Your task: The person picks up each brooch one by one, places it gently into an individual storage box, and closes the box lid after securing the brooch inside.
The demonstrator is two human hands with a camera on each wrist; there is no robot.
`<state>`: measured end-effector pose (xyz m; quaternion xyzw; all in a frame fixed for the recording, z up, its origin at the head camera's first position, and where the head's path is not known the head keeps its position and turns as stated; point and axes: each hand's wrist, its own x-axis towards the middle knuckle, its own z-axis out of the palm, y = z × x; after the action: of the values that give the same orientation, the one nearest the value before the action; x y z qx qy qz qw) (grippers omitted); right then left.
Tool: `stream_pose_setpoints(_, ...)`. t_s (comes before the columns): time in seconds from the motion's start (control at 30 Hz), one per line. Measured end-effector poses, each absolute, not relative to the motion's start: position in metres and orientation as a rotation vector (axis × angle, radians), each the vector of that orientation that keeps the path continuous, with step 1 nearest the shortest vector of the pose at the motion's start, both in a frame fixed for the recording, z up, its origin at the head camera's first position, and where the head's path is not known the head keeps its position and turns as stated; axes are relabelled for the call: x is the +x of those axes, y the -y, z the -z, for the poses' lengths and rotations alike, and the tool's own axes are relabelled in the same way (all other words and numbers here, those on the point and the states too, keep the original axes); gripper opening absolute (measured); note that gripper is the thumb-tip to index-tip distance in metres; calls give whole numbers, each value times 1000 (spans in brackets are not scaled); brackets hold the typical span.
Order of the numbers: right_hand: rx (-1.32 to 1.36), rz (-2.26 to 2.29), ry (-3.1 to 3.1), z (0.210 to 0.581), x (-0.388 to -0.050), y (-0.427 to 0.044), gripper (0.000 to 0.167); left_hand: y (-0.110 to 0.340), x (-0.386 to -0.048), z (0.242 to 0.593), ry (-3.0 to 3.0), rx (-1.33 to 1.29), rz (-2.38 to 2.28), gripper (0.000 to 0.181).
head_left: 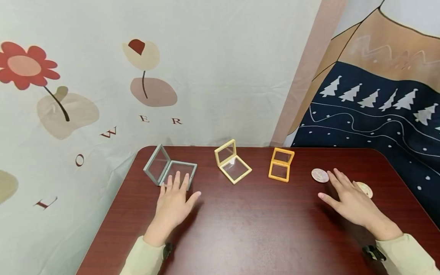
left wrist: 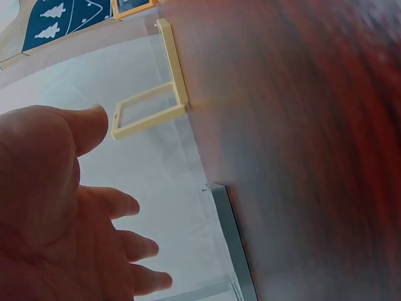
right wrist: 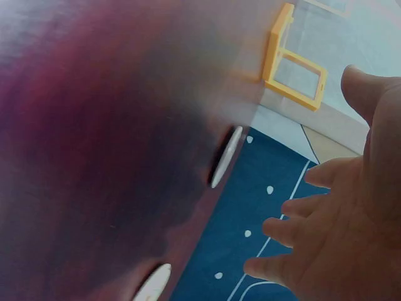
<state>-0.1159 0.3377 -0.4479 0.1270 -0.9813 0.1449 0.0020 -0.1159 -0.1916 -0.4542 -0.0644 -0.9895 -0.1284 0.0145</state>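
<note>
My left hand (head_left: 173, 208), fingers spread and holding nothing, is over the near edge of an unfolded grey-green square frame (head_left: 157, 165). Above the table, my right hand (head_left: 357, 204) is spread too, between a pale pink disc (head_left: 320, 175) and a cream disc (head_left: 365, 189) that it partly hides. A light yellow hinged frame (head_left: 235, 170) stands unfolded at the middle, with an orange one (head_left: 279, 171) to its right. The left wrist view shows the left palm (left wrist: 56, 207) beside the yellow frame (left wrist: 147, 119); the right wrist view shows the right palm (right wrist: 344, 219) beside the discs (right wrist: 227, 157).
The dark red-brown table (head_left: 254, 229) has rounded far corners. Behind it hangs a pale cloth with flowers and letters (head_left: 220, 68), and a navy cloth with white trees (head_left: 374, 114) is at the right.
</note>
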Motion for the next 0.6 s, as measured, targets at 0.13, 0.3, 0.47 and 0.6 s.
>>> stream_pose_setpoints(0.13, 399, -522, 3084, 445, -126, -337, 88, 194, -118, 453, 3086, -140, 444, 75)
stream_pose_setpoints(0.3, 389, -554, 3084, 443, -140, -334, 87, 198, -121, 450, 3060, -30, 552, 72)
stream_pose_setpoints(0.47, 380, -530, 3086, 442, -153, -333, 82, 202, -124, 450, 3007, 43, 607, 66)
stream_pose_setpoints(0.6, 356, -528, 3121, 442, -163, -332, 81, 205, -126, 451, 2984, 100, 636, 62)
